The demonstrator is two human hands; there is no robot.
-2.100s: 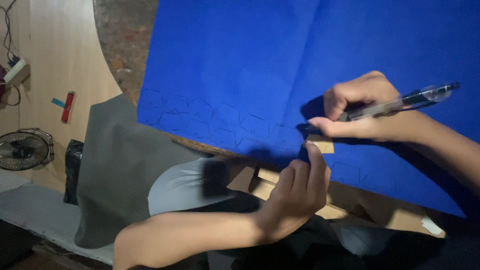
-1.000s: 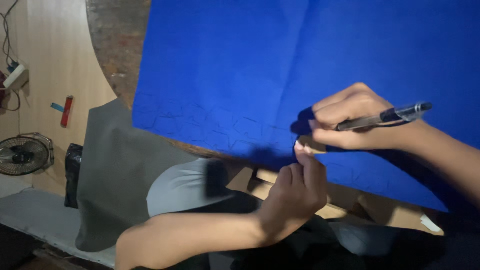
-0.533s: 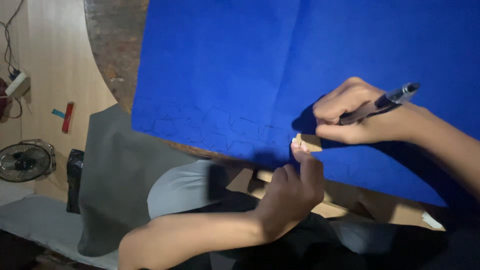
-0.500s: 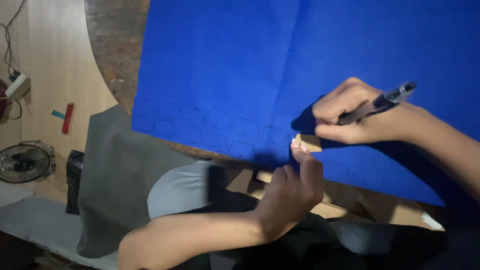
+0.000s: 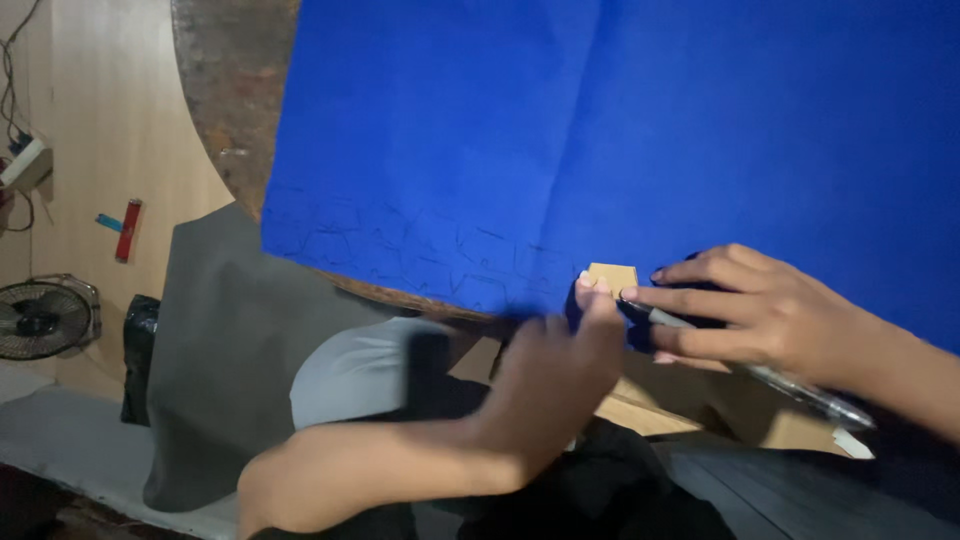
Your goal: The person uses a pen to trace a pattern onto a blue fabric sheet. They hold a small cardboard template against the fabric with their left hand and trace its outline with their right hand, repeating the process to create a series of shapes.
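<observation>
A large blue sheet (image 5: 560, 130) lies over a round wooden table, with pen outlines drawn in a row along its near edge. On that edge sits a small tan cardboard piece (image 5: 612, 276). My left hand (image 5: 560, 370) reaches up from below and presses a fingertip on the piece's left side. My right hand (image 5: 760, 315) holds a pen (image 5: 745, 365), its tip touching the sheet at the lower side of the piece. The pen's clear barrel trails off to the lower right.
A grey cloth (image 5: 230, 350) hangs below the table edge (image 5: 215, 120). A small fan (image 5: 40, 320) stands at the left on the floor. A red tool (image 5: 128, 230) and a power strip (image 5: 25, 165) lie on the wooden floor. Brown cardboard (image 5: 700, 400) rests on my lap.
My right hand has turned and come down, so the pen now points left with its tip at the cardboard piece. My left hand stays pressed on the piece.
</observation>
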